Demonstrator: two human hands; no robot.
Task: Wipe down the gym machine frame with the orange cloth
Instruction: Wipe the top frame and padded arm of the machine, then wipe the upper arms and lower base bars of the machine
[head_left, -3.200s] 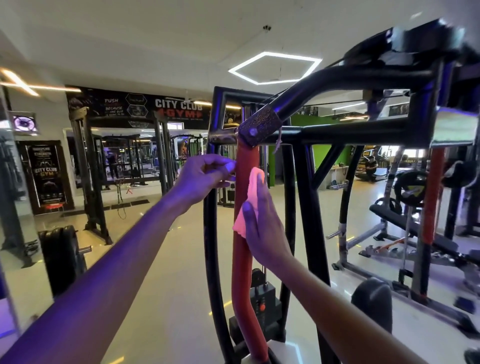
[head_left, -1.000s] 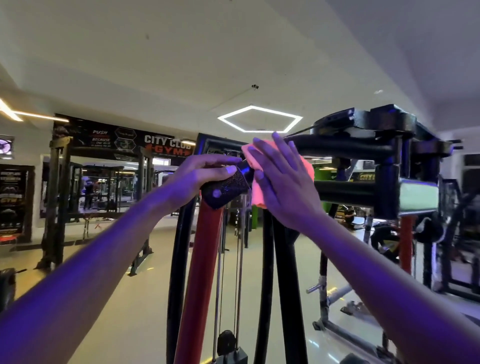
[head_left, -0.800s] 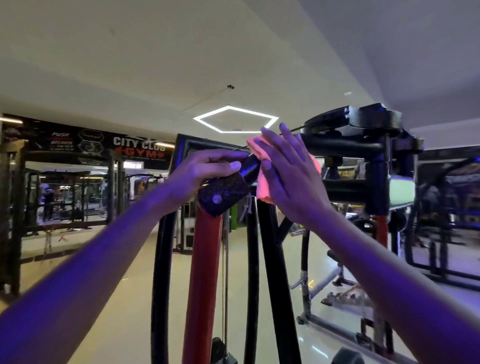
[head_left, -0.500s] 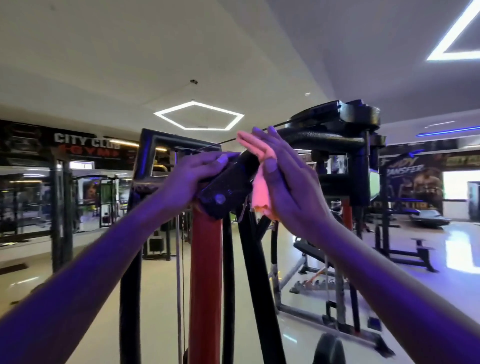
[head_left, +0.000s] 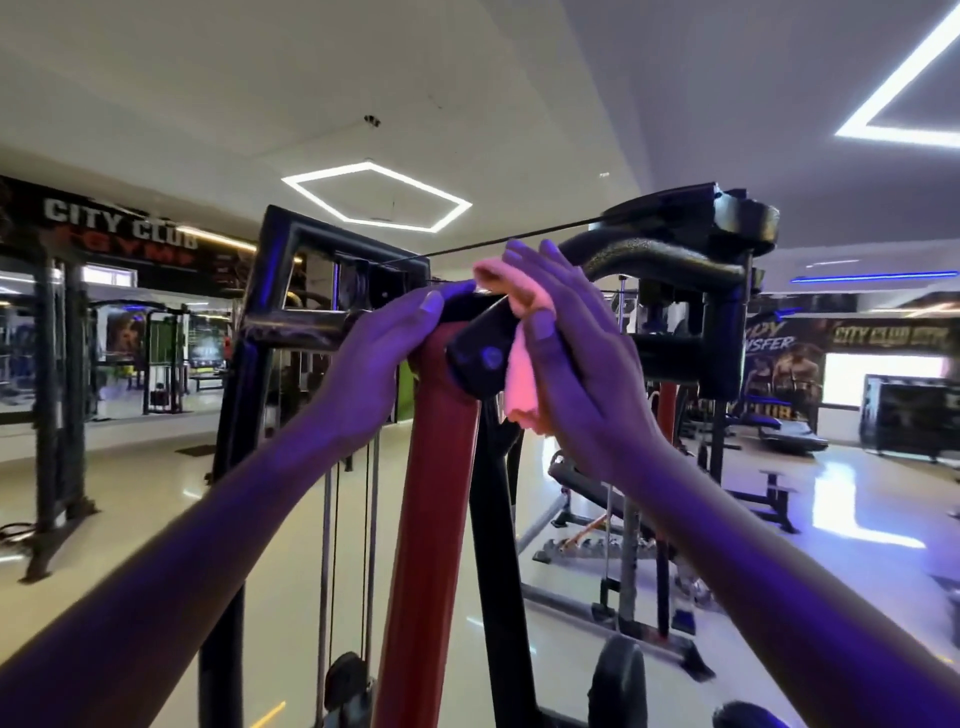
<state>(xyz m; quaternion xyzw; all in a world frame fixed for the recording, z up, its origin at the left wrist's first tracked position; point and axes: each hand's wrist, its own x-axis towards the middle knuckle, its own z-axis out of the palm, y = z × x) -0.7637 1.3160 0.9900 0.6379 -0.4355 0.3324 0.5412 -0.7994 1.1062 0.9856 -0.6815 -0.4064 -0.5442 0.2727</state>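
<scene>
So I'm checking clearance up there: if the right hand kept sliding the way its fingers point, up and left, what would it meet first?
Probably nothing solid: the right hand points past the cloth toward the thin cable, though depth is unclear.

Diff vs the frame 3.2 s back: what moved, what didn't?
The right hand carried the orange cloth up from the red upright tube to the black joint bracket at its top. The left hand followed up and now grips there. Unchanged: the right hand's flat fingers press the cloth against the frame.
</scene>
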